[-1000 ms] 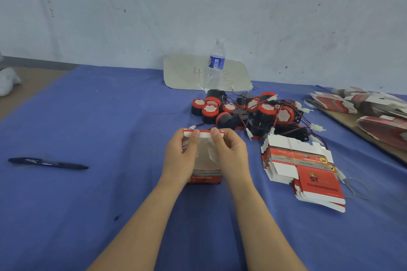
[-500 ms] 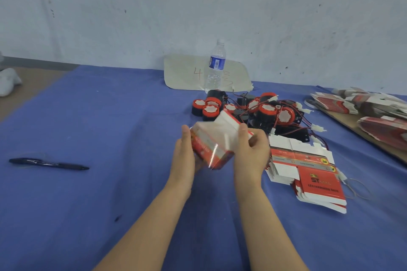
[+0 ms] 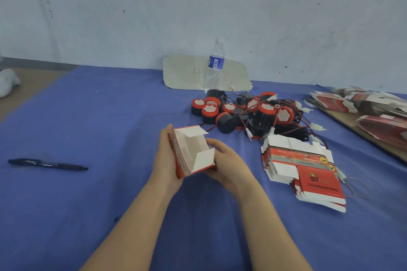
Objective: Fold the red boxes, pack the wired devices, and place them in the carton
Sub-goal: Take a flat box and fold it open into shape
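I hold a half-folded red box [image 3: 191,151] above the blue cloth, its open white inside facing up and two flaps standing out. My left hand [image 3: 165,158] grips its left red side. My right hand [image 3: 226,164] holds its right side from below, fingers curled round it. A heap of black and red wired devices [image 3: 248,114] lies behind the box. A stack of flat red and white box blanks [image 3: 304,169] lies to the right. No carton is in view.
A water bottle [image 3: 214,66] stands on a pale sheet [image 3: 182,72] by the wall. A dark pen [image 3: 47,164] lies at left. More flat red blanks [image 3: 374,108] lie on a brown board at far right. A rubber band [image 3: 357,187] rests beside the stack.
The box was pressed down on the cloth, then lifted and turned. Its open end now faces up and its flaps have spread out. My right hand moved under its right side.
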Demonstrator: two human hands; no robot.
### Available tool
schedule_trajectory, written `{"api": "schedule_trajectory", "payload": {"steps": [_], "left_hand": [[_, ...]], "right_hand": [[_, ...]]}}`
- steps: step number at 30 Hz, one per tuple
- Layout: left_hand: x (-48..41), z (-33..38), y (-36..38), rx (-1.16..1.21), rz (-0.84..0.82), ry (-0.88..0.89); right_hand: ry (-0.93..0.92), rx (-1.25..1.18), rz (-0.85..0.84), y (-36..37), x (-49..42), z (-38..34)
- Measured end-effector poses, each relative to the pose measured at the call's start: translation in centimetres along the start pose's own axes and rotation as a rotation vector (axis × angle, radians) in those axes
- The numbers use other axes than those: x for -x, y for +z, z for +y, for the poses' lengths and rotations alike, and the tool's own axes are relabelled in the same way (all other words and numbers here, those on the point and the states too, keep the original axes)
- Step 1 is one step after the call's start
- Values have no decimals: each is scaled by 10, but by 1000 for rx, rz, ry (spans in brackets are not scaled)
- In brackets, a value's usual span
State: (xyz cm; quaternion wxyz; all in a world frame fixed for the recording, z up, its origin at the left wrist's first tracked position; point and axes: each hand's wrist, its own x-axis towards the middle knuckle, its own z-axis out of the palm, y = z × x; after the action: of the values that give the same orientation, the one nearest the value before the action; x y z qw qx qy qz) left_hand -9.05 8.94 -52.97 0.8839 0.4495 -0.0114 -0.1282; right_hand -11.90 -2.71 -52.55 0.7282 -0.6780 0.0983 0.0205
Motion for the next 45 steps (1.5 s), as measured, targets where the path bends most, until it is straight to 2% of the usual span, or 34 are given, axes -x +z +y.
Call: {"api": "schedule_trajectory", "payload": {"steps": [1, 3, 5, 7, 9, 11, 14, 16, 19, 21, 26, 28, 33, 36, 38, 41, 43, 45], "left_hand": [[-1, -1, 0, -2, 22, 7], [-4, -3, 2, 13, 96, 38], [-6, -3, 4, 51, 175, 78], [-8, -3, 6, 42, 207, 128], [-8, -5, 9, -31, 178, 194], [-5, -10, 11, -340, 169, 312], [-3, -19, 8, -808, 196, 490], [-2, -24, 7, -907, 158, 444], [2, -25, 8, -1017, 103, 281], [1, -27, 7, -1199, 141, 325], [-3, -22, -1, -1128, 322, 431], [-5, -20, -5, -1115, 345, 462], [0, -19, 0, -1200, 340, 612], [2, -17, 3, -1144, 352, 683], [5, -19, 9, -1116, 278, 629], [8, -26, 13, -1307, 184, 486], [4, -29, 10, -1325, 201, 404], [0, -28, 6, -1180, 249, 365]], "right_hand": [[-27, 44, 37, 2, 0, 0], [-129, 164, 227, 1, -7, 1], [-156, 120, 415, -2, -11, 1], [-74, -43, 414, -5, -13, -2], [-58, -124, 264, -2, -10, -2], [-158, 54, 252, 2, -10, 2], [-314, 277, 474, -4, -13, 5], [-359, 266, 549, -7, -11, 5], [-362, 177, 602, -8, -13, 7], [-341, 115, 636, -11, -15, 7], [-223, -87, 683, -22, -24, 12], [-196, -106, 692, -23, -25, 13], [-264, 159, 740, -21, -20, 12], [-349, 292, 772, -18, -18, 9], [-433, 410, 781, -17, -17, 10], [-523, 510, 746, -14, -15, 12], [-474, 465, 717, -14, -17, 13], [-374, 458, 675, -16, -20, 14]]}}
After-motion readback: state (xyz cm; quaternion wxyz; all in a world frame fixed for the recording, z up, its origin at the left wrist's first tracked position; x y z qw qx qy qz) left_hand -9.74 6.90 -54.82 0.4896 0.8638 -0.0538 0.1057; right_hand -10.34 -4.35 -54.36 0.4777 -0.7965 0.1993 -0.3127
